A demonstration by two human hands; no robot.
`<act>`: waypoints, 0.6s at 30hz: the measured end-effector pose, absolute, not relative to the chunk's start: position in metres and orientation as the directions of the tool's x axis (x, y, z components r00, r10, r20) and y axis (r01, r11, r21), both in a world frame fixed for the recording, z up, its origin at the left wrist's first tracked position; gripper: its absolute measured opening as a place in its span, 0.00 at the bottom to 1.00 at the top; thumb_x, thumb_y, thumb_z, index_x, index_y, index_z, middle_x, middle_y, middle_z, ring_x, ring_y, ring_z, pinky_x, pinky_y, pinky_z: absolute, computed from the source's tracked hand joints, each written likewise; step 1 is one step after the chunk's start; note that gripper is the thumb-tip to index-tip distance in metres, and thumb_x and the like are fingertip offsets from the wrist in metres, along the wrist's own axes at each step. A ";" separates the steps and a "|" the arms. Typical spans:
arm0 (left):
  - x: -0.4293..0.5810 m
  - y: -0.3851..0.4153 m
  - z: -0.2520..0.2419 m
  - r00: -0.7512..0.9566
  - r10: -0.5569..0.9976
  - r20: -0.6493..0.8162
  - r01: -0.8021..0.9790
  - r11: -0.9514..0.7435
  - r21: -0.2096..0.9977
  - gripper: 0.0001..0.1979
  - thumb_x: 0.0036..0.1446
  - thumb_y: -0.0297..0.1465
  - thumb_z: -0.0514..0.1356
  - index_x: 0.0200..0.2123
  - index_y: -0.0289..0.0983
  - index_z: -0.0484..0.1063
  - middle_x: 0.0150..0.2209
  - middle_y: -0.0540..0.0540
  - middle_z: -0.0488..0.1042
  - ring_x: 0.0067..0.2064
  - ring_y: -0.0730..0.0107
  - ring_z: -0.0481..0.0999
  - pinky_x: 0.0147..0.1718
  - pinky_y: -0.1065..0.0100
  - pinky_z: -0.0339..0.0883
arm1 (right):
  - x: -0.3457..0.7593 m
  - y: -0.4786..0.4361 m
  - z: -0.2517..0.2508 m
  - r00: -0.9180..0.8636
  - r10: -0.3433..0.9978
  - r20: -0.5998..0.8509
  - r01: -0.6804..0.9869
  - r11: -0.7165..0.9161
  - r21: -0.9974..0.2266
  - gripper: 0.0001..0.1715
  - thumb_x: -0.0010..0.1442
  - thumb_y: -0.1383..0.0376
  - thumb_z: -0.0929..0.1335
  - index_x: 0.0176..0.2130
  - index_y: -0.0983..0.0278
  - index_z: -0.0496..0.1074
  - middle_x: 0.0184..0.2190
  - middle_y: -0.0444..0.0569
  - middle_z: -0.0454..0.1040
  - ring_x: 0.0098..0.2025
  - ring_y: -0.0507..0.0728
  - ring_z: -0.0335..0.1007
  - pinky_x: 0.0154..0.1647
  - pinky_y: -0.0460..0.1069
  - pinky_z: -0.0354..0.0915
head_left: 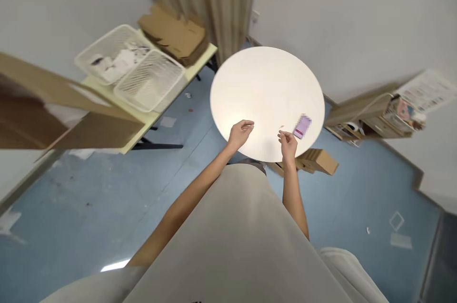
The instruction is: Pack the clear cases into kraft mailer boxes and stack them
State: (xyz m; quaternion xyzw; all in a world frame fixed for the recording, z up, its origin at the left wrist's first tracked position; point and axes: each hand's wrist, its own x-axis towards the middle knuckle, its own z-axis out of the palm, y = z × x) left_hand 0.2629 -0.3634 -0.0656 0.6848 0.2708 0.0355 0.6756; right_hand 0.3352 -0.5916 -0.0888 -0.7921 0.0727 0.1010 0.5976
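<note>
Left hand (pixel 240 135) loosely curled over round bench (pixel 264 79), nothing seen grasped; right hand (pixel 288 145) bent, grip cannot be told. Small pale piece (pixel 282 126) seen at right fingertips, presumably within easy reach; purple phone-like object (pixel 303 126) laid just beside.

The table (pixel 267 79) is white, the phone (pixel 303 124) purple (seemingly red-barred).

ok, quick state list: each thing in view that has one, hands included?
Phone: lying on the table
Left hand: fingers curled, grip unclear
Right hand: fingers curled, beside phone, grip unclear
Farther basket: open-topped, holding white items
Nearer basket: open-topped, upright
Cardboard stack: piled
Large box: open
Curtain: hanging in folds
</note>
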 end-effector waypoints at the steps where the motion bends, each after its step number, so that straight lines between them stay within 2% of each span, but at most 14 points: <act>1: 0.252 -0.343 -0.064 0.825 0.468 -0.316 0.316 0.081 0.945 0.09 0.68 0.31 0.64 0.47 0.40 0.84 0.54 0.41 0.87 0.59 0.53 0.85 0.64 0.52 0.77 | 0.333 -0.567 -0.084 0.969 0.057 -0.241 -0.216 -0.282 -0.935 0.17 0.63 0.51 0.71 0.44 0.59 0.77 0.56 0.59 0.85 0.55 0.65 0.85 0.61 0.65 0.78; 6: 0.205 -0.260 -0.062 0.661 0.668 -0.340 0.298 0.182 0.937 0.12 0.71 0.33 0.61 0.52 0.40 0.83 0.58 0.41 0.85 0.61 0.55 0.83 0.64 0.53 0.77 | 0.324 -0.454 -0.060 0.919 0.329 -0.218 -0.103 -0.333 -0.937 0.16 0.66 0.51 0.70 0.44 0.58 0.78 0.55 0.58 0.85 0.54 0.64 0.85 0.60 0.64 0.78; 10: 0.180 -0.212 -0.061 0.543 0.769 -0.336 0.262 0.225 0.938 0.14 0.73 0.34 0.59 0.55 0.40 0.81 0.60 0.40 0.84 0.62 0.57 0.83 0.64 0.55 0.77 | 0.323 -0.383 -0.048 0.835 0.497 -0.235 -0.051 -0.356 -0.933 0.15 0.66 0.52 0.71 0.45 0.58 0.78 0.55 0.55 0.85 0.55 0.63 0.84 0.61 0.63 0.77; 14: 0.163 -0.171 -0.065 0.432 0.835 -0.342 0.227 0.266 0.937 0.15 0.74 0.35 0.59 0.58 0.40 0.78 0.64 0.39 0.81 0.65 0.57 0.81 0.65 0.56 0.77 | 0.327 -0.323 -0.048 0.742 0.628 -0.236 0.000 -0.351 -0.936 0.14 0.67 0.52 0.71 0.46 0.58 0.79 0.55 0.54 0.85 0.56 0.62 0.82 0.63 0.62 0.76; 18: 0.161 -0.124 -0.084 0.337 0.870 -0.361 0.303 0.263 0.916 0.20 0.75 0.37 0.60 0.66 0.41 0.74 0.70 0.38 0.75 0.70 0.53 0.76 0.69 0.53 0.73 | 0.339 -0.264 -0.061 0.667 0.713 -0.216 0.041 -0.324 -0.945 0.16 0.67 0.50 0.72 0.46 0.58 0.80 0.52 0.52 0.86 0.54 0.62 0.82 0.63 0.61 0.76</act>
